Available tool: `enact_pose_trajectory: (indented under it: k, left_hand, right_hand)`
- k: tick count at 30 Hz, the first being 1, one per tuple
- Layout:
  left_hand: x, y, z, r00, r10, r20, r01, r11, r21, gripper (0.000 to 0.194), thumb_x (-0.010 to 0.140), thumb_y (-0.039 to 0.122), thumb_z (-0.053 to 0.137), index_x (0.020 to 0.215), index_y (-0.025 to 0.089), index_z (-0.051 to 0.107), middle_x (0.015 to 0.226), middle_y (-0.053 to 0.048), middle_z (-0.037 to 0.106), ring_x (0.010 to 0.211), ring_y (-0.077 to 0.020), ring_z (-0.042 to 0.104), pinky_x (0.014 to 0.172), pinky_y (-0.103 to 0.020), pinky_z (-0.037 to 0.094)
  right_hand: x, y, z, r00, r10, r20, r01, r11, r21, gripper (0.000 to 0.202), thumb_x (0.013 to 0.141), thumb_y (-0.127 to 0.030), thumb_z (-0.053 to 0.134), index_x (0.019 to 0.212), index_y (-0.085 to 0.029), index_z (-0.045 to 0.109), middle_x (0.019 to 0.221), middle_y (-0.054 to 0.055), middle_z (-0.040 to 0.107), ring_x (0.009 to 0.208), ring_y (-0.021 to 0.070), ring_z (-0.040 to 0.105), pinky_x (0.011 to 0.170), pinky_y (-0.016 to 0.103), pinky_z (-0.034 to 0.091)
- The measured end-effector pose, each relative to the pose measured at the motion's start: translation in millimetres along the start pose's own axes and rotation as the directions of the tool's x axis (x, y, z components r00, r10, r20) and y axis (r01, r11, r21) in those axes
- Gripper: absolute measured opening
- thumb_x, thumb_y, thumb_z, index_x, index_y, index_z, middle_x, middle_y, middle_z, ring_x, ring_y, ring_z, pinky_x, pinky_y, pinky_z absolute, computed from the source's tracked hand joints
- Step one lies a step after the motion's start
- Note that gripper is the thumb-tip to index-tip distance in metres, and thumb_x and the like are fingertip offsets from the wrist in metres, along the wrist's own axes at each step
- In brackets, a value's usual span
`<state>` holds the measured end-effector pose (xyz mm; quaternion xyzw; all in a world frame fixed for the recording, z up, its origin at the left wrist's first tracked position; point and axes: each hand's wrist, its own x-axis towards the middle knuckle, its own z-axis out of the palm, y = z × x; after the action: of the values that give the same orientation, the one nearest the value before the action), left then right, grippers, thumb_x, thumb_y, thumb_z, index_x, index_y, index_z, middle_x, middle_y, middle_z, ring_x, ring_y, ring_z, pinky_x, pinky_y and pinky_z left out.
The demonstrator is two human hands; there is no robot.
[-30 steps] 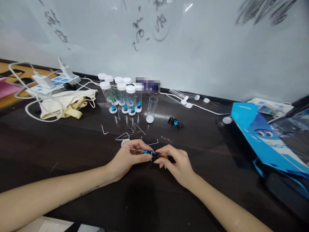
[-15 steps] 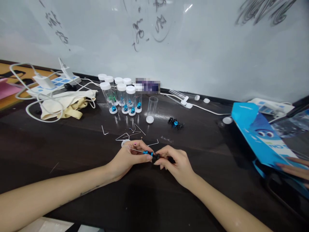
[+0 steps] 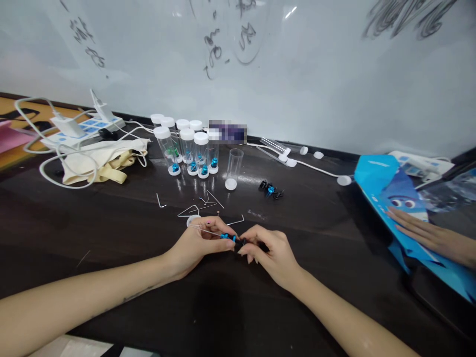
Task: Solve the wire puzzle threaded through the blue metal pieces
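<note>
Between my hands is a small blue and black part [image 3: 227, 237] with a thin metal rod running out of its left end. My left hand [image 3: 199, 244] is closed, its thumb and fingers pinching the blue section. The fingertips of my right hand [image 3: 268, 248] are closed on the black end. Just behind my left fingers lies a white cap [image 3: 194, 220], partly covered. Several thin bent metal rods and hex keys [image 3: 206, 203] are scattered beyond my hands. An open clear tube [image 3: 234, 168] stands farther back, beside a small heap of black and blue pieces [image 3: 271, 190].
Several capped clear tubes [image 3: 201, 153] with blue or green pieces stand at the back. Left are a cream cloth bag [image 3: 92, 161] and a power strip [image 3: 84, 130] with white cables. At right, another person's hand [image 3: 435, 235] rests on a blue bag [image 3: 379, 183].
The other person's hand has moved left over the blue bag, which has shifted slightly. A white cap beside it has moved a little left. My hands stay almost still.
</note>
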<state>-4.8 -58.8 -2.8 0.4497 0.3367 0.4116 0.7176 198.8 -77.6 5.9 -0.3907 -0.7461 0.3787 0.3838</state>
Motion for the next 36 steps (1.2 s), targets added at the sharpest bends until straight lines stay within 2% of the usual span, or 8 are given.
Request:
enact_pose_trajectory:
  k: [14, 36]
  left_hand:
    - [0.8, 1.2, 1.1, 1.000, -0.006, -0.014, 0.006, 1.000, 0.022, 0.018, 0.065, 0.018, 0.086, 0.077, 0.017, 0.074, 0.080, -0.002, 0.073, 0.077, -0.0146, 0.065, 0.074, -0.027, 0.050]
    - [1.5, 0.8, 1.0, 0.999, -0.038, -0.025, 0.038, 0.999, 0.004, 0.020, 0.064, 0.017, 0.087, 0.078, 0.016, 0.074, 0.079, -0.001, 0.071, 0.075, -0.0148, 0.064, 0.073, -0.027, 0.049]
  right_hand:
    - [-0.2, 2.3, -0.6, 1.000, 0.016, 0.008, -0.016, 1.000, -0.017, 0.019, 0.092, -0.034, 0.064, 0.081, -0.018, 0.063, 0.058, -0.002, 0.064, 0.048, 0.0115, 0.059, 0.050, 0.022, 0.046]
    - [1.5, 2.0, -1.1, 1.000, 0.023, 0.009, -0.023, 1.000, -0.007, 0.021, 0.092, -0.036, 0.065, 0.080, -0.018, 0.063, 0.061, -0.001, 0.065, 0.048, 0.0113, 0.060, 0.049, 0.022, 0.046]
